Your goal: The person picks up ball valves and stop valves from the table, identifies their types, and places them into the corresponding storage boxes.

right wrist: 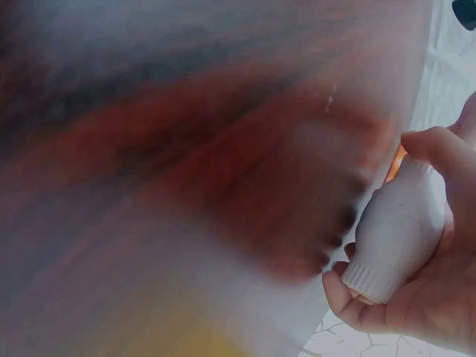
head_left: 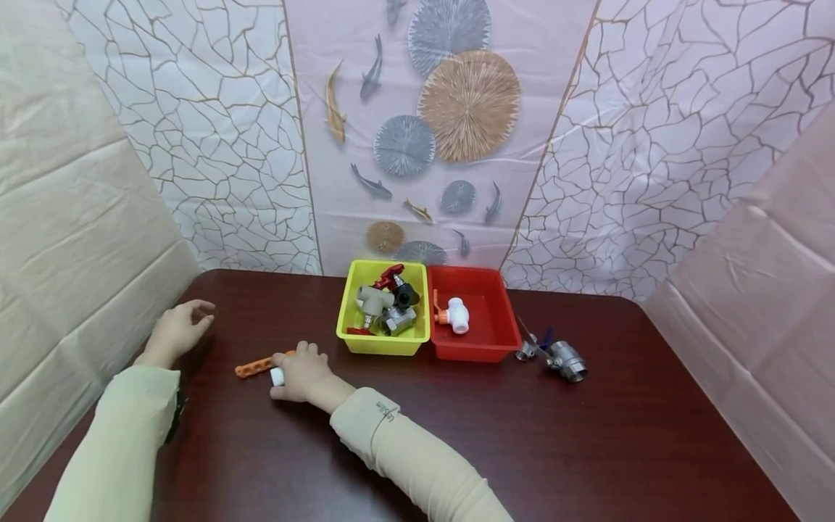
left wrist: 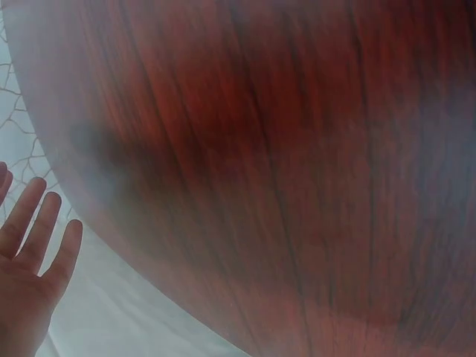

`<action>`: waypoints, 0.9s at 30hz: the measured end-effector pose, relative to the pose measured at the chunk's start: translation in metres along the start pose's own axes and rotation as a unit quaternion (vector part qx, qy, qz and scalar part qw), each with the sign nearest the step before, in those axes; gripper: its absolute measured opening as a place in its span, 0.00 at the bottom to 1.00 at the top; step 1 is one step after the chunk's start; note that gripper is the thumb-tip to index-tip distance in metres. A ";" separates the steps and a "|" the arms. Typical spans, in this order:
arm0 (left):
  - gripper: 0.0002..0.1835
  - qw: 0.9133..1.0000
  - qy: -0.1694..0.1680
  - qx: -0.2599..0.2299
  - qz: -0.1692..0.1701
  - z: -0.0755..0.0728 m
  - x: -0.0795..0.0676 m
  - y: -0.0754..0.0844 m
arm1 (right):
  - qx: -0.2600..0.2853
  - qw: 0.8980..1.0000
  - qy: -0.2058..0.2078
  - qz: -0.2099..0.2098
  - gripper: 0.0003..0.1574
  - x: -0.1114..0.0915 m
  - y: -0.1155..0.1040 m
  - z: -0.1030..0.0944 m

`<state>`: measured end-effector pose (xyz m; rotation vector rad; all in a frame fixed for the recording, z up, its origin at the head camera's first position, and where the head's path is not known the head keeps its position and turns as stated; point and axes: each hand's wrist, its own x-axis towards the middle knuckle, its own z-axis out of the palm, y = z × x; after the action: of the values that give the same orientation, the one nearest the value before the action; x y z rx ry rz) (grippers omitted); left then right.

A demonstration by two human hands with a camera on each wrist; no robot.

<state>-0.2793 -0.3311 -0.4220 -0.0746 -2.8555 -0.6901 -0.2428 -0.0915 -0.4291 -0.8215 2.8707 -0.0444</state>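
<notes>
Head view. Right hand (head_left: 301, 373), one, at left of centre: fingers curled down over a white valve (head_left: 277, 376), largely covered by the hand; its perforated orange handle (head_left: 254, 367) extends leftward, low over the surface (head_left: 554, 449), dark reddish brown. Left hand (head_left: 176, 330), one, near the surface's left edge, well apart from the valve: fingers loosely bent, holding nothing. Sleeves, two, pale, the right cuff lettered. Yellow bin (head_left: 381, 346), one, beyond the right hand, containing a grey-beige valve (head_left: 375, 301) with red handle, a metal valve (head_left: 398, 320) and a black valve (head_left: 406, 295). Red bin (head_left: 470, 354), one, just beside the yellow one on its right; inside, towards the left wall, a second white valve (head_left: 459, 317) with orange handle. Right of the red bin, on the surface: a large metal valve (head_left: 567, 361) and a smaller metal fitting (head_left: 527, 348), close together. Behind: printed backdrop (head_left: 248, 109), fish and round motifs at centre.

Left wrist view. Left hand at the left margin, fingers extended and spread, released, near the surface's curved edge.

Right wrist view. White valve, rounded body, ribbed end, grasped between the curled fingers and thumb; a sliver of orange shows behind its upper end.
</notes>
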 end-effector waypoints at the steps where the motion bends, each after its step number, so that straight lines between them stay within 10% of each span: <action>1: 0.16 1.000 -0.003 -0.001 -0.002 0.001 0.000 0.000 | 0.006 1.000 -0.001 -0.002 0.30 0.000 0.001 -0.001; 27: 0.16 0.998 -0.022 -0.024 0.054 0.010 0.018 0.043 | 0.140 0.989 0.037 -0.041 0.38 -0.040 0.040 -0.029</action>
<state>-0.2945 -0.2885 -0.4075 -0.2533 -2.8506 -0.7432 -0.2345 -0.0365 -0.3978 -0.8941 2.8040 -0.4859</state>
